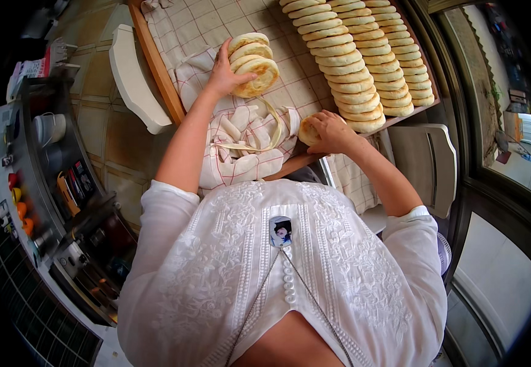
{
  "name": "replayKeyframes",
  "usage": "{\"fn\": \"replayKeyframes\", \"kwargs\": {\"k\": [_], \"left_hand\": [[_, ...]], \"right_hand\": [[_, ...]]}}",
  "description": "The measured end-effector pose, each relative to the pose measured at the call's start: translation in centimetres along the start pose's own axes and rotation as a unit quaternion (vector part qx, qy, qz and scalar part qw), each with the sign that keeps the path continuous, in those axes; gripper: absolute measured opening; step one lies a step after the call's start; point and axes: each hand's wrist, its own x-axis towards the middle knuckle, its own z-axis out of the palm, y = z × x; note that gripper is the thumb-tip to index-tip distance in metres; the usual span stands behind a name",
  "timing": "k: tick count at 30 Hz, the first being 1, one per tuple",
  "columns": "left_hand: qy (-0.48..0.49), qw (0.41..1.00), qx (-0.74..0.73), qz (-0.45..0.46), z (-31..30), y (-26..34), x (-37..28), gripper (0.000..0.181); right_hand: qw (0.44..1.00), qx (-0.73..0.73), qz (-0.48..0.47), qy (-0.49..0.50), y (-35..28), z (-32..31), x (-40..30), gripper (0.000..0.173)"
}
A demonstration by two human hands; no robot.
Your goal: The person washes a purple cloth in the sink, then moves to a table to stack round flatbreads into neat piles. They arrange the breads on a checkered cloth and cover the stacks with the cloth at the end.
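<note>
My left hand point(228, 73) grips a short overlapping row of several round flatbreads point(258, 73), browned on the face, with the thumb over the nearest one. To the right and nearer my body, my right hand point(332, 133) has its fingers on a single flatbread point(309, 130). Between the hands lies a crumpled white cloth with red checks point(233, 160), with a pale strap point(275, 133) over it. Just beyond my right hand, long rows of overlapping flatbreads point(348, 78) run away across a checked cloth point(288, 59) on the table.
The table's wooden edge point(155, 64) runs along the left, beside a white chair point(132, 82). A second chair point(426, 165) stands at the right, close to a dark window frame point(465, 179). Shelving with containers point(49, 128) is farther left.
</note>
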Motion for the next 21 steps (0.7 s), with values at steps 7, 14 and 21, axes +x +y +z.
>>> {"fn": "replayKeyframes", "kwargs": {"k": [7,14,21], "left_hand": [[-0.014,0.997,-0.07,-0.035,-0.7,-1.6,0.5,0.122],[-0.007,0.99,-0.125,-0.059,-0.6,-1.6,-0.2,0.117],[0.016,0.984,-0.156,-0.082,-0.5,-0.7,-1.4,0.112]], "right_hand": [[0.987,0.011,0.022,0.157,0.7,-1.6,0.7,0.029],[0.743,0.534,0.214,0.343,3.5,-3.4,7.2,0.027],[0.554,0.734,0.308,0.244,2.4,1.3,13.7,0.046]]}}
